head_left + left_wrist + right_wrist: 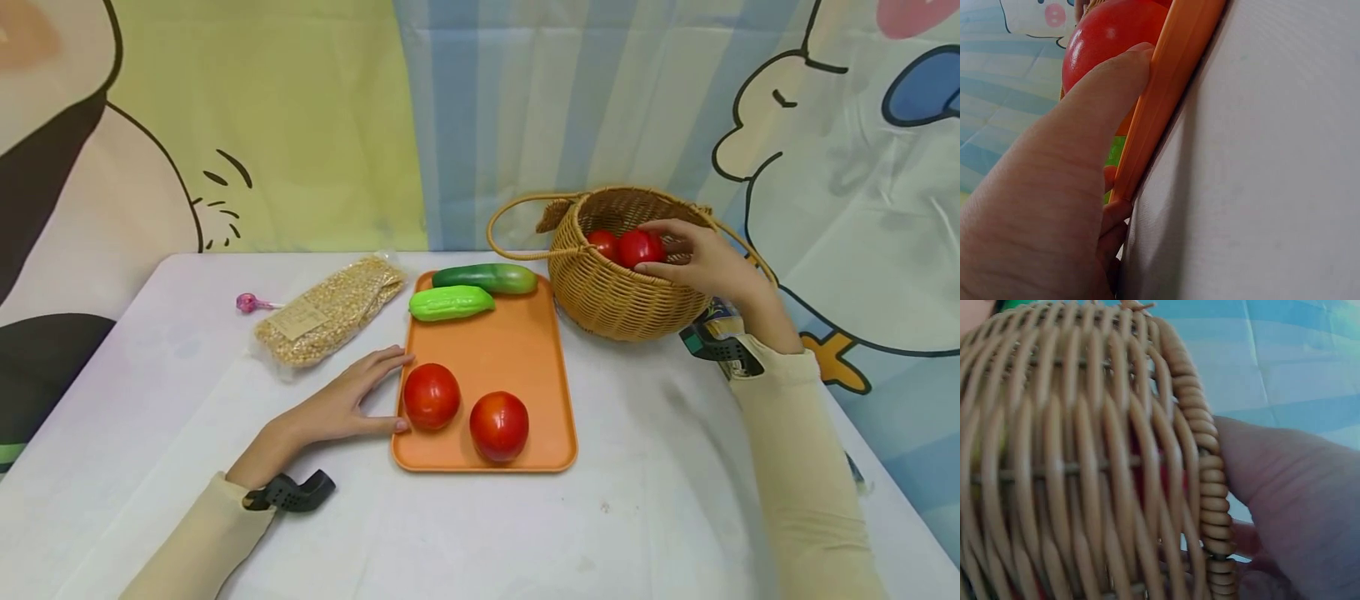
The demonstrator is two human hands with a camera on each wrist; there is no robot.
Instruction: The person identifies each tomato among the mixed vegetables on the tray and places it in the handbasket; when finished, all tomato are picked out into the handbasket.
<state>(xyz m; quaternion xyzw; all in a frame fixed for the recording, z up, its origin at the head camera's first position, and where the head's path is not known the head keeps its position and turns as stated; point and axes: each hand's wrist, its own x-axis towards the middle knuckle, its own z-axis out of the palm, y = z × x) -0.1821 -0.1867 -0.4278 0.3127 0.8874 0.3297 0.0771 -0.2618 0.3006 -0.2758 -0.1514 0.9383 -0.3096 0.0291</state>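
My left hand [341,404] rests at the left edge of the orange tray [517,342], its thumb and fingertips touching the rim. Two tomatoes, one on the left [432,397] and one on the right [499,427], lie on the tray's near half. A light green bumpy vegetable [452,303] and a dark green cucumber-like one [486,278] lie at its far end. Inside the mouth of the wicker basket [626,304], my right hand [708,260] holds a red round fruit [640,248] between thumb and fingers. Another red fruit [602,244] sits beside it. In the right wrist view, basket weave [1085,444] hides most of the fingers.
A clear bag of yellow kernels [333,312] lies left of the tray, with a pink lollipop [247,303] beside it. Behind the right wrist, a partly hidden package [722,321] stands next to the basket. A printed cloth backdrop [487,125] rises behind the white table [480,533].
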